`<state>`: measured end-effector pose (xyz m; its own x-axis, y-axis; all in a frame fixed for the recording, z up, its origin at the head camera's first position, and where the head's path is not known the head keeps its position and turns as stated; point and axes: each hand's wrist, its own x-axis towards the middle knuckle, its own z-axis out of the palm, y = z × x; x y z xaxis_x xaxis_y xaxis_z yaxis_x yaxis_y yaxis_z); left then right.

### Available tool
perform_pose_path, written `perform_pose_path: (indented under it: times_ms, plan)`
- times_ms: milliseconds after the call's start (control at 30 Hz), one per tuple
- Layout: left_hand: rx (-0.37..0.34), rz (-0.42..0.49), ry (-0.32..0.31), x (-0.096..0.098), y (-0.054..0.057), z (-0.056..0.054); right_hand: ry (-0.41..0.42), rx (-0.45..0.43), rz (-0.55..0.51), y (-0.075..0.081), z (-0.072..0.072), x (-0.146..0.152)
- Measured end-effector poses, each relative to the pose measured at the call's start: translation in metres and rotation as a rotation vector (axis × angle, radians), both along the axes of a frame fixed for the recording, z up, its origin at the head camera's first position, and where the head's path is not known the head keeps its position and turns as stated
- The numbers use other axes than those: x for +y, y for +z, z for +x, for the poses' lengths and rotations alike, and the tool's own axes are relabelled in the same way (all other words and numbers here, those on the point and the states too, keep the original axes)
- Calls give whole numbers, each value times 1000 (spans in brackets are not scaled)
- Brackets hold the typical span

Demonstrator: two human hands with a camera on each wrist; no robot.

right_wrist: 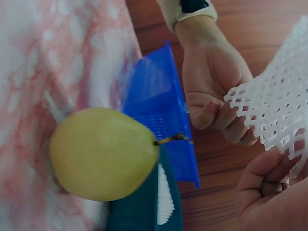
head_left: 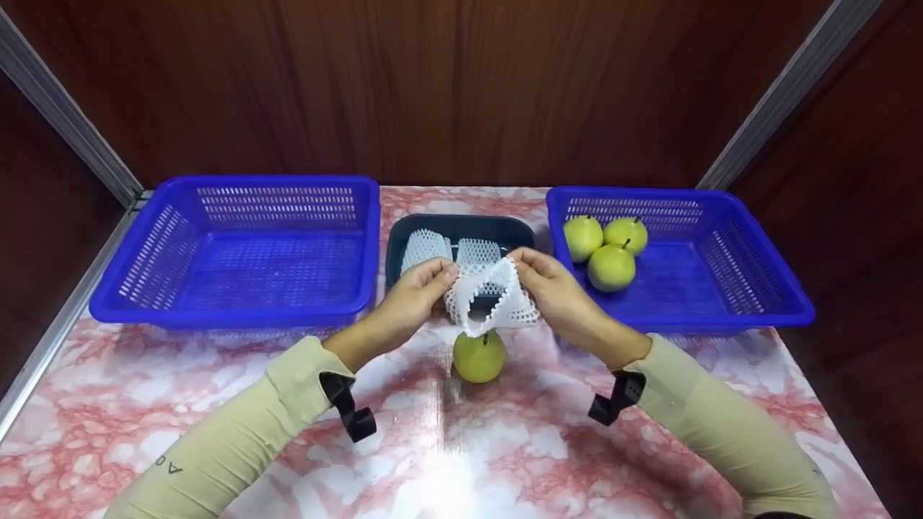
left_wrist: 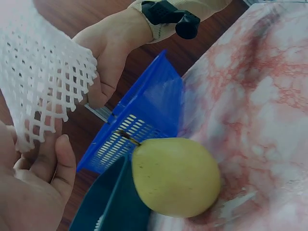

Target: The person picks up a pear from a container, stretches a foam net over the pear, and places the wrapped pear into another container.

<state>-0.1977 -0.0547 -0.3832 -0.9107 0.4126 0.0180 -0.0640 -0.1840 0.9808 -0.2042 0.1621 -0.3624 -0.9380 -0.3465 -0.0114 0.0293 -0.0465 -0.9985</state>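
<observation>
Mesh sleeve (head_left: 515, 311), mouth spread, edges pinched in the grip of your left hand (head_left: 412, 297) and your right hand (head_left: 557, 294), pear (head_left: 479, 359) upright on the counter (head_left: 483, 425).

Dark wood-grain panels (head_left: 461, 94) and grey metal strips (head_left: 786, 94) border a glossy red-and-white marbled tabletop (head_left: 570, 468).

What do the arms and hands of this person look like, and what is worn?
The left hand and right hand are gloveless. Pale beige-yellow sleeves reach the wrists; the left bears a dark marking. A black bracket sits at each wrist.
</observation>
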Motion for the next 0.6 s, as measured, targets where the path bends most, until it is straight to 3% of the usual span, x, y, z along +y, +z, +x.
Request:
perform_pose_path:
  times_ms: [167,300,600]
  plan:
    - [-25,-32,56,-1,-13,5,9,-25,59,-17,2,-1]
    - [-54,-67,57,-1,-25,10,28,-34,89,-30,3,0]
    - [-44,-181,93,-2,-51,17,32,-66,115,-58,5,5]
